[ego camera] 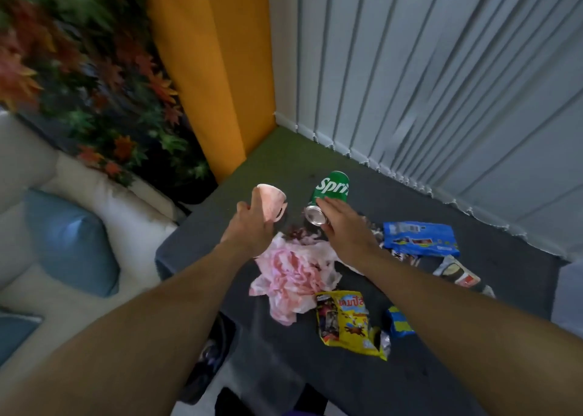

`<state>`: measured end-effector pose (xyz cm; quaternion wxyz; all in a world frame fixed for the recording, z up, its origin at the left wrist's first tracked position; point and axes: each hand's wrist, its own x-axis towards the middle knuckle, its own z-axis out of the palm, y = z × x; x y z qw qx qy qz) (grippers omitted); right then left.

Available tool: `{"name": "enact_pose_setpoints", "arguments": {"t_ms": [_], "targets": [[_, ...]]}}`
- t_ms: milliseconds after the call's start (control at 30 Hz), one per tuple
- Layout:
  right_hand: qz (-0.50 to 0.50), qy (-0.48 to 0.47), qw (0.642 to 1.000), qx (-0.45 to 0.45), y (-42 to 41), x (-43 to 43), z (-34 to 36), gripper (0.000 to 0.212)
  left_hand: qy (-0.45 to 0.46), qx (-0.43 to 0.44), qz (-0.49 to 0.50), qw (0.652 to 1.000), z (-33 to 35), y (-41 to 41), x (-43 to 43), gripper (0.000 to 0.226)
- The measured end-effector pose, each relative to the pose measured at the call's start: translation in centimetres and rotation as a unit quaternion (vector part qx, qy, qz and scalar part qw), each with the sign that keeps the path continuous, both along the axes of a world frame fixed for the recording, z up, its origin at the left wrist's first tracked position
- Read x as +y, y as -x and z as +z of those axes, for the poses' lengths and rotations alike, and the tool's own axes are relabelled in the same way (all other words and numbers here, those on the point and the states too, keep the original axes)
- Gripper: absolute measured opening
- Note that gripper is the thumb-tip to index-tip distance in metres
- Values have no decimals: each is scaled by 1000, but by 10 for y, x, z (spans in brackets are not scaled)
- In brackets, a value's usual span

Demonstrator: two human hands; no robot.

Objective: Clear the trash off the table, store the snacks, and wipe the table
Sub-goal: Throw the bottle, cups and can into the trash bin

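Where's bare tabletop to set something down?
Two bare patches: the near strip of table in front of the stained tissue and yellow snack bag, and the far stretch between the blue packet and the blinds. The middle is crowded around the Sprite can and crumpled cup.

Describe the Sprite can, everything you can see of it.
Green metal Sprite can, white lettering partly hidden. It lies on its side on the dark table, silver end toward the camera, no dents showing. Fingers of the right hand lie over its side near that end; whether the grip is closed cannot be told.
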<state>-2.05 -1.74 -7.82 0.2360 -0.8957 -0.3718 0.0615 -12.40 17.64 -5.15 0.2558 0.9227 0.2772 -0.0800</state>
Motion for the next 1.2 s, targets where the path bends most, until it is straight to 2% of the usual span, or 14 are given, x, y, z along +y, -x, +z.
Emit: {"name": "enact_pose_setpoints", "arguments": {"t_ms": [200,467,567,733,833,900,1067,1200], "targets": [[68,-16,998,2,49,76,2,50,-13,-2,74,997,7,77,62,71],[173,-13,983,53,125,167,-14,46,3,10,191,981,-29,182,131,76],[213,-4,976,48,150,192,-22,45,31,12,242,970,-38,214,149,65],[289,0,955,61,198,231,-42,48,29,34,264,964,-68,276,170,58],[322,27,944,63,221,247,-63,47,48,70,268,960,-89,302,173,69],[349,51,935,33,233,254,-81,46,58,81,284,954,-101,314,175,70],[361,59,920,-137,244,269,-116,42,108,73,340,931,-140,317,184,58],[362,48,909,-200,234,277,-121,41,138,88,312,936,-163,309,184,60]]}}
